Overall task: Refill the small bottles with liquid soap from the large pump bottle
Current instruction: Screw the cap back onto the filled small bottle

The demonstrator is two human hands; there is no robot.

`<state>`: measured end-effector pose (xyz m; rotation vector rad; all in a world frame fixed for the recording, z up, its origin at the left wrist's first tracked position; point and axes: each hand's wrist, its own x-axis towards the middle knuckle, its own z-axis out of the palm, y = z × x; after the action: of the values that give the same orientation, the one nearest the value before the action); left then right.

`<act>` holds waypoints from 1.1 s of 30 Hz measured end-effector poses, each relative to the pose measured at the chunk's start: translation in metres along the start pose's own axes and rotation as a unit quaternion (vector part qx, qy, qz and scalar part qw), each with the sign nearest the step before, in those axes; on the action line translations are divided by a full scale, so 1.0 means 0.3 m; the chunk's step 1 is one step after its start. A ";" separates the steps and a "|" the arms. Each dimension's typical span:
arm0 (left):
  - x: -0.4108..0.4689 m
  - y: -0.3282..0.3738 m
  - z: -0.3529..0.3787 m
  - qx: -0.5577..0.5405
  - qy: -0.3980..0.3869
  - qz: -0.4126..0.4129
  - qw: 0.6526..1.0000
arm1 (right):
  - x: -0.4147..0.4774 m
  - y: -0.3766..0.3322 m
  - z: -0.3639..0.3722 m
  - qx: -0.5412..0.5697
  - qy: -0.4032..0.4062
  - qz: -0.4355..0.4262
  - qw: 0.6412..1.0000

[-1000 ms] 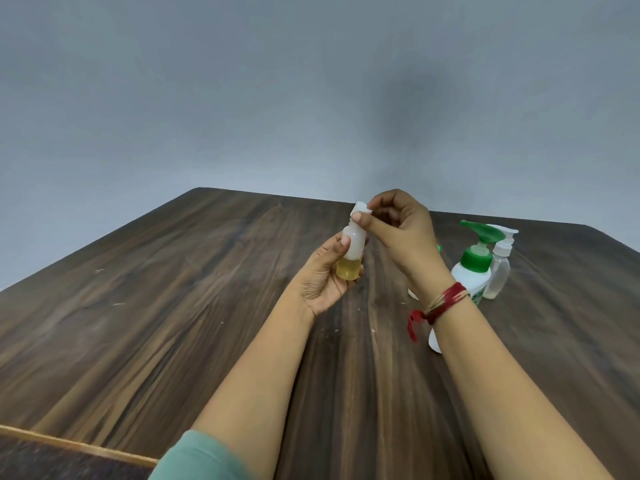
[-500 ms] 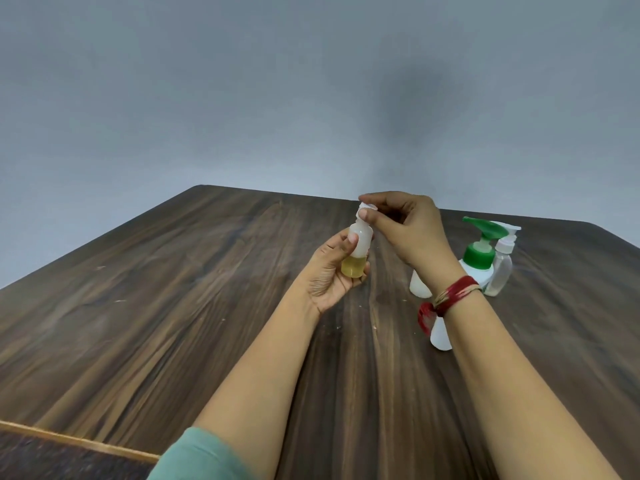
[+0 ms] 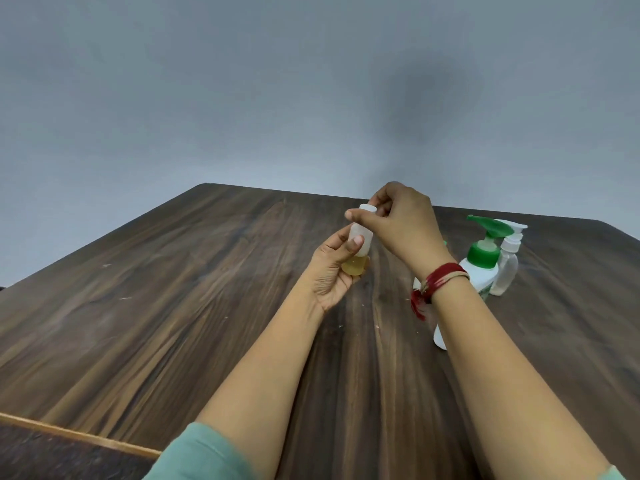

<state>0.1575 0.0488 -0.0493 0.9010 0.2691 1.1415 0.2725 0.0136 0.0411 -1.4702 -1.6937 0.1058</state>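
Observation:
My left hand (image 3: pixel 330 271) grips a small translucent bottle (image 3: pixel 358 252) upright above the table, with yellow liquid soap in its lower part. My right hand (image 3: pixel 398 220) pinches the white cap (image 3: pixel 367 208) at the bottle's top with thumb and fingers. The large white pump bottle with a green pump head (image 3: pixel 482 263) stands on the table to the right, beyond my right wrist. Beside it stands a small clear bottle with a white pump (image 3: pixel 506 268). Another small white bottle (image 3: pixel 440 337) shows partly behind my right forearm.
The dark wooden table (image 3: pixel 173 323) stretches wide to the left of my hands, and its light front edge runs across the lower left. A plain grey wall stands behind it. A red thread band circles my right wrist.
My right hand has turned on the cap and risen slightly, its fingers shifting round the bottle's top. My left hand keeps the bottle in about the same place.

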 end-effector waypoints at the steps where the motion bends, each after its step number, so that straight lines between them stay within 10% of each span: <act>1: 0.001 0.000 0.001 -0.008 -0.002 0.001 1.000 | 0.004 -0.008 0.001 -0.013 0.000 0.005 1.000; 7: -0.004 0.017 0.007 -0.045 -0.031 0.008 0.998 | -0.005 -0.020 -0.028 -0.084 -0.039 0.016 0.996; 14: -0.007 0.023 0.004 -0.040 -0.028 0.006 0.999 | 0.011 -0.012 -0.070 0.216 -0.198 -0.038 0.955; 24: -0.010 0.018 0.019 -0.030 -0.033 -0.005 0.999 | 0.007 -0.021 -0.026 -0.016 0.011 -0.028 0.999; 33: -0.008 0.017 0.003 -0.053 -0.017 -0.008 0.998 | -0.022 0.045 0.006 0.208 -0.073 -0.068 0.973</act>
<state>0.1536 0.0469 -0.0456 0.8219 0.1864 1.1137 0.2812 0.0128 0.0288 -1.0524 -1.7538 0.4739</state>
